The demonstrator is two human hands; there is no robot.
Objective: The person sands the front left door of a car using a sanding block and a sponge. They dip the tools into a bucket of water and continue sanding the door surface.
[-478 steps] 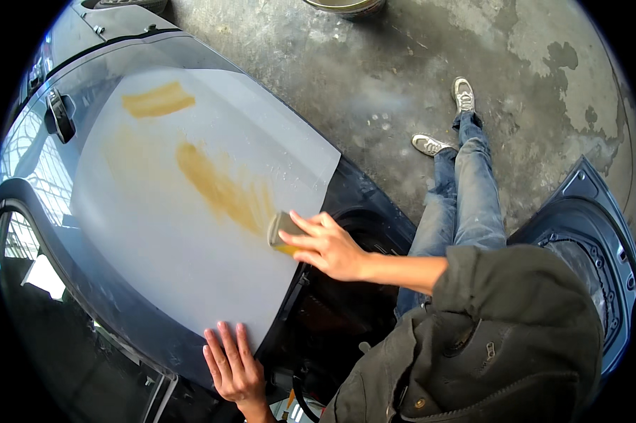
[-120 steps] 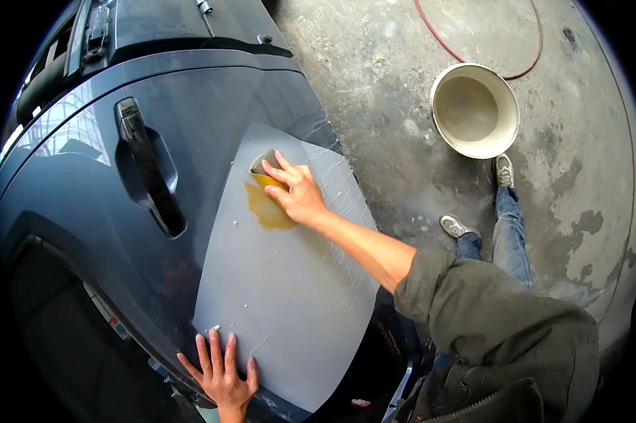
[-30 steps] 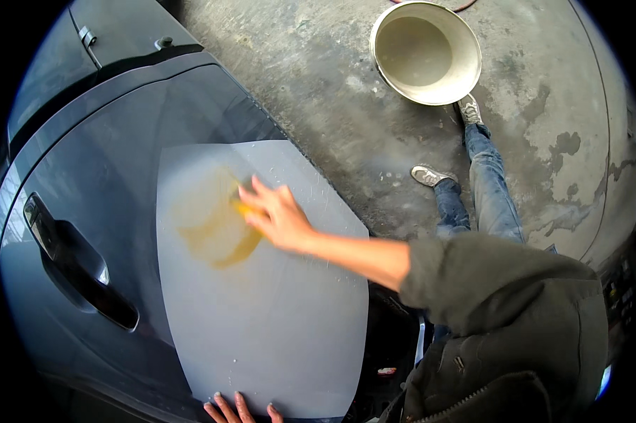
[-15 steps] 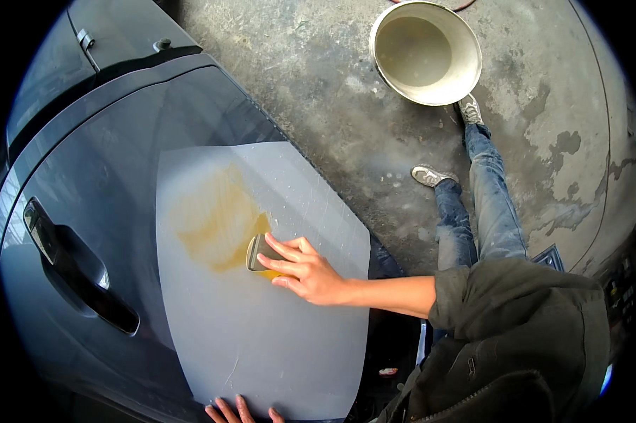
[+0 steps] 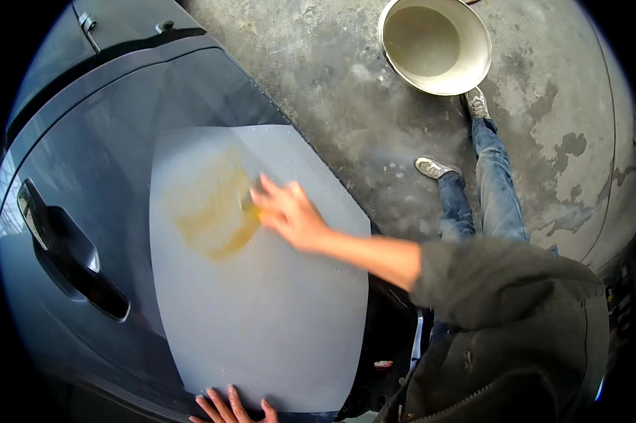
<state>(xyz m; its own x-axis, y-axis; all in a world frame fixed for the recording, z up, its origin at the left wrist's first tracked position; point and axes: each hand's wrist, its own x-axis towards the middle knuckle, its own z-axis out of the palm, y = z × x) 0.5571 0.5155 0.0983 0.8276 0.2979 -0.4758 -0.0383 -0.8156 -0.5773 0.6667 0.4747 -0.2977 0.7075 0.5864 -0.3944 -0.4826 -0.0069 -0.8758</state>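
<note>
Across the dark blue car door (image 5: pixel 99 148) lies a large matt light-grey area (image 5: pixel 261 317). In its upper part is a streaky yellow-brown patch (image 5: pixel 212 204). My right hand (image 5: pixel 289 215), blurred by motion, is at the patch's right edge. Its fingers press a small flat grey pad (image 5: pixel 247 201) against the surface; whether this is a spreader or a sanding pad I cannot tell. A little yellow shows by the fingertips. My left hand (image 5: pixel 237 409) rests with spread fingers on the grey area's lower edge, partly cut off by the picture.
A pale bucket (image 5: pixel 483 70) of cloudy water stands on the stained concrete floor (image 5: pixel 346 92) beside my foot (image 5: pixel 476 102). A black door handle (image 5: pixel 71 254) sticks out left of the grey area. Below my right forearm is a dark opening (image 5: pixel 385 338).
My right hand has moved upward along the right side of the yellow-brown patch with the pad. The whole view has shifted slightly. My left hand stays at the lower edge.
</note>
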